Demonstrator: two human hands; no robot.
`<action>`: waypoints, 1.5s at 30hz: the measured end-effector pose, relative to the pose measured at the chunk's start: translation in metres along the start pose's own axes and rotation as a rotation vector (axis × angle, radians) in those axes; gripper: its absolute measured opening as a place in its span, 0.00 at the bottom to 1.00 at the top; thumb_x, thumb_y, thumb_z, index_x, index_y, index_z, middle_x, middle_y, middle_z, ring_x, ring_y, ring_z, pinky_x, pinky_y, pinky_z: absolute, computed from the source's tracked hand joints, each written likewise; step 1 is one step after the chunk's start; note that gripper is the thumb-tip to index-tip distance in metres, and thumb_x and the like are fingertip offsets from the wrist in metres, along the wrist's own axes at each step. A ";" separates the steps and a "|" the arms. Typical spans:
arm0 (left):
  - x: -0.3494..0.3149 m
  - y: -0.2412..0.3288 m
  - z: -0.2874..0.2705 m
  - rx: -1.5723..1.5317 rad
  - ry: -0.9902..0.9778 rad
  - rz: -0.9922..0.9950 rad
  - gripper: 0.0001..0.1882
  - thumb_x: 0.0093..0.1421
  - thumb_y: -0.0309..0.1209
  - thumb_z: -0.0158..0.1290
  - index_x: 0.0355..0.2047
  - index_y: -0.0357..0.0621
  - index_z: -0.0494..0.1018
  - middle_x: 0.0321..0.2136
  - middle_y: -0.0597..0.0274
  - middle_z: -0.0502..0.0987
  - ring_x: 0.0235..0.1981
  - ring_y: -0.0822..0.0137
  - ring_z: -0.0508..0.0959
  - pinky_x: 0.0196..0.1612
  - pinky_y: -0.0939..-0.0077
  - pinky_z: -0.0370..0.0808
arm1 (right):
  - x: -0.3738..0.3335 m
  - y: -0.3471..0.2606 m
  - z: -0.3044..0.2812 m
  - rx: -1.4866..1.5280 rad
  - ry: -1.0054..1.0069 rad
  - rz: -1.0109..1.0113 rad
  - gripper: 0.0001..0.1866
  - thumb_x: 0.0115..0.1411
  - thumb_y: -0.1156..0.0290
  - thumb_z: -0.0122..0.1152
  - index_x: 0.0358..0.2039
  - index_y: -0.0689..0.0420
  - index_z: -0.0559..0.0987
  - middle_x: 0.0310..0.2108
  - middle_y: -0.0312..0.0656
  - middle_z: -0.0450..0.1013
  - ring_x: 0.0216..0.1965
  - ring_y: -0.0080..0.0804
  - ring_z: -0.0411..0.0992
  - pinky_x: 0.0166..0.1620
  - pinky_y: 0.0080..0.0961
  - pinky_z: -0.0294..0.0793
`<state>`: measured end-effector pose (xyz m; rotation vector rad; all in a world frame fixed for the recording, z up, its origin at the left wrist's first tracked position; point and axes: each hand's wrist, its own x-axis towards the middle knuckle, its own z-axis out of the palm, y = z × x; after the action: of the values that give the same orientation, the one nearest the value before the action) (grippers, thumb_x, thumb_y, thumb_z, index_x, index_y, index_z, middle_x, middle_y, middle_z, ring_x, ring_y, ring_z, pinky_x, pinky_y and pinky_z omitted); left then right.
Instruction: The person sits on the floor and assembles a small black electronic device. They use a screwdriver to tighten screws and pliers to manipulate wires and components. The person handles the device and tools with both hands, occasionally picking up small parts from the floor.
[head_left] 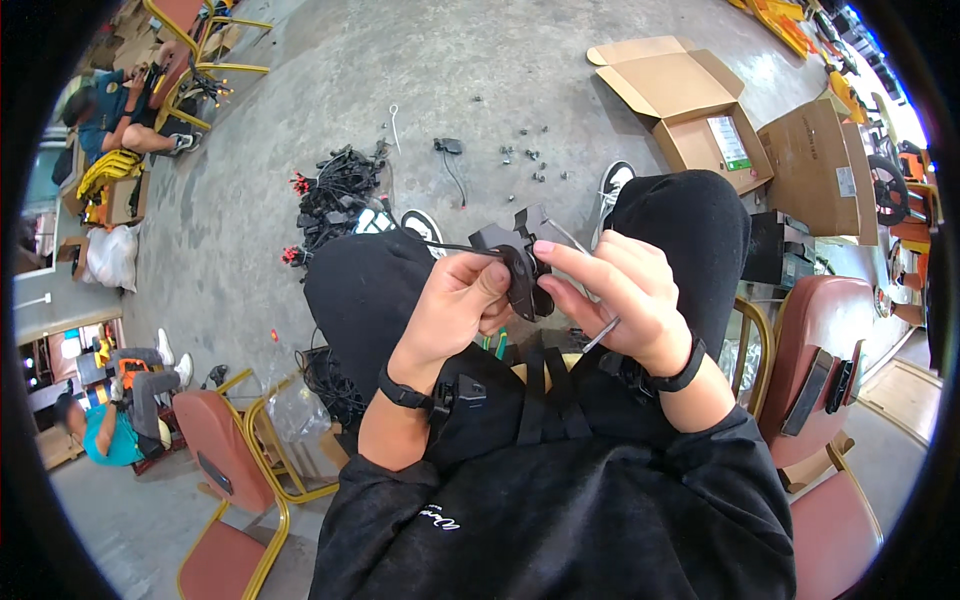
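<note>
Above my lap, my left hand (pixel 462 298) grips a black plastic device (pixel 522 270) with a blocky upper end and a curved lower piece. A black cable runs from it to the left. My right hand (pixel 630 295) is closed, with its forefinger and thumb touching the device's right side. Tucked in that hand is a thin metal rod (pixel 600 335), whose lower end sticks out below the fingers; its exact kind is unclear. The inner face of the device is partly covered by my fingers.
On the floor ahead lie a pile of black cabled devices (pixel 342 190), a single one (pixel 449 146), a thin metal tool (pixel 395 128) and several small dark parts (pixel 533 154). An open cardboard box (pixel 690 140) stands at right. Chairs (pixel 815 360) flank me; two people sit at left.
</note>
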<state>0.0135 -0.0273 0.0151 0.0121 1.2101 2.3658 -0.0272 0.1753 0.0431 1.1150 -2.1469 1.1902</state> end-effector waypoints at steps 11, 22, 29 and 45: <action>-0.002 0.005 0.001 0.075 0.037 0.029 0.17 0.65 0.38 0.50 0.28 0.35 0.73 0.13 0.73 0.61 0.14 0.81 0.59 0.18 0.83 0.55 | 0.000 -0.003 0.000 -0.021 -0.049 -0.013 0.24 0.46 0.76 0.70 0.46 0.60 0.76 0.16 0.32 0.62 0.16 0.26 0.62 0.19 0.22 0.62; 0.001 0.006 0.003 0.040 0.059 -0.041 0.16 0.66 0.41 0.49 0.33 0.37 0.71 0.13 0.75 0.59 0.13 0.81 0.58 0.17 0.84 0.55 | 0.002 -0.005 0.002 0.105 -0.043 0.204 0.18 0.48 0.78 0.68 0.42 0.58 0.78 0.17 0.37 0.66 0.16 0.28 0.64 0.20 0.24 0.64; 0.002 0.003 0.005 0.056 0.096 -0.051 0.17 0.65 0.42 0.48 0.31 0.39 0.71 0.12 0.76 0.56 0.11 0.81 0.56 0.15 0.83 0.52 | -0.001 -0.004 0.005 0.232 0.055 0.320 0.18 0.43 0.80 0.71 0.37 0.56 0.80 0.13 0.30 0.54 0.14 0.19 0.52 0.19 0.18 0.50; 0.001 0.005 0.002 0.004 0.074 -0.048 0.16 0.64 0.41 0.51 0.32 0.38 0.71 0.13 0.76 0.58 0.12 0.81 0.56 0.16 0.83 0.52 | 0.001 -0.003 -0.007 0.212 -0.043 0.324 0.17 0.45 0.77 0.70 0.38 0.54 0.81 0.15 0.33 0.61 0.15 0.23 0.59 0.20 0.20 0.58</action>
<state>0.0108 -0.0280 0.0196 -0.1026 1.2356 2.3401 -0.0255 0.1795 0.0490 0.9024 -2.3398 1.5804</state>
